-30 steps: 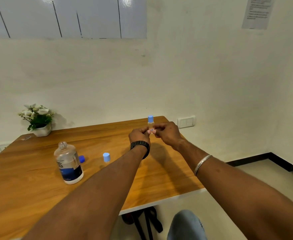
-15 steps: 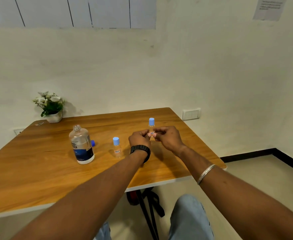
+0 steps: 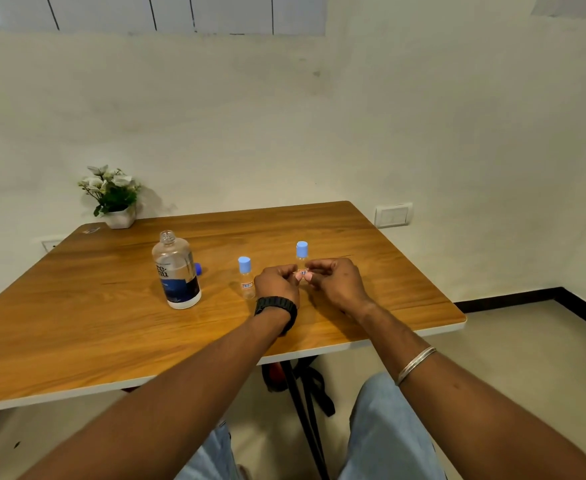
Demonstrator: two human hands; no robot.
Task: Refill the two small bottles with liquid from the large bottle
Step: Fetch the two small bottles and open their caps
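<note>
Nearest the camera are pale blue trouser legs under the table edge, then two bare forearms reaching forward over the wooden table (image 3: 76,341). The right forearm carries a silver bangle (image 3: 415,364); the left wrist wears a black watch (image 3: 277,306). The left hand (image 3: 277,282) and right hand (image 3: 336,282) meet at mid-table, their curled fingertips pinching the lower body of a small capped bottle (image 3: 302,258) from both sides. It stands upright with its light blue cap on; its small red-bordered label is too small to read. Just left of the left hand a second small bottle (image 3: 245,278) stands alone on the table, also capped in light blue, with a similar unreadable label. Further left stands the large bottle (image 3: 176,270), clear, uncapped, its dark blue label showing the letters "re-nu". Its blue cap (image 3: 198,268) lies on the table just behind it. At the far left corner against the wall sits a potted plant (image 3: 113,195) with white flowers.
</note>
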